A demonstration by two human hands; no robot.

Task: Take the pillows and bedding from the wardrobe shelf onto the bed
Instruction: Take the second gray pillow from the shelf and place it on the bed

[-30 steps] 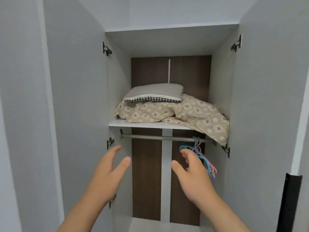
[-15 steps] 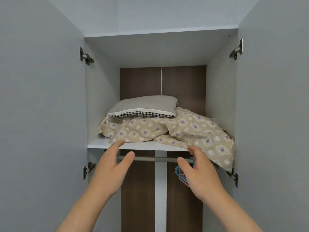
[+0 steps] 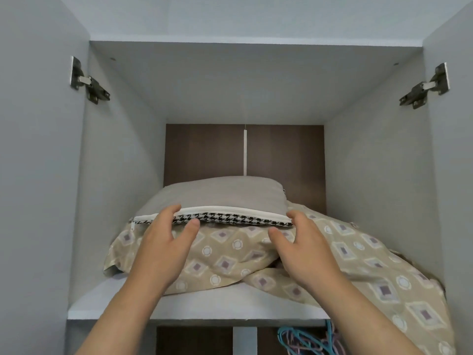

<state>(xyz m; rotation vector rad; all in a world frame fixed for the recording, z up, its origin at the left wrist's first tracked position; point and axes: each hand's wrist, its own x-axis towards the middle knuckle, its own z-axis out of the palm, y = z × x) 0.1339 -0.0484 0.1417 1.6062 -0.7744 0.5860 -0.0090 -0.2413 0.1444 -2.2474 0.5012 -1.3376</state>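
Status, wardrobe upper compartment, both doors swung wide. Grey fabric pillow (image 3: 222,196) with white zip seam and black-and-white houndstooth underside: centre of frame, lying flat atop beige diamond-patterned bedding (image 3: 230,254), both on white wardrobe shelf (image 3: 204,307). Bedding bunched across shelf, right end spilling over front edge toward lower right of frame.

Left hand (image 3: 163,252), lower centre-left: wide open, fingers spread and only lightly bent, fingertips over left part of pillow's front edge at zip seam, thumb just below houndstooth strip. Holding nothing; actual contact with pillow not resolvable. Right hand (image 3: 304,252), lower centre-right: likewise open, fingers reaching right front corner of pillow, thumb pointing left over bedding. No grip; touching or just short, cannot tell. Pillow's front edge spanning between the two hands, directly ahead of the fingertips.

Behind: dark brown wood-grain back panel (image 3: 204,152) with pale vertical strip. Metal hinge (image 3: 88,80) upper left, matching metal hinge (image 3: 425,88) upper right. Tangle of blue and pink hangers (image 3: 304,340) under shelf, bottom right of centre.

Delta vs half a second ago: hands then lower, at shelf's front edge, below pillow; now up and forward at pillow's front edge. View much closer to shelf, hanging rail out of frame. Pillow and bedding unmoved.
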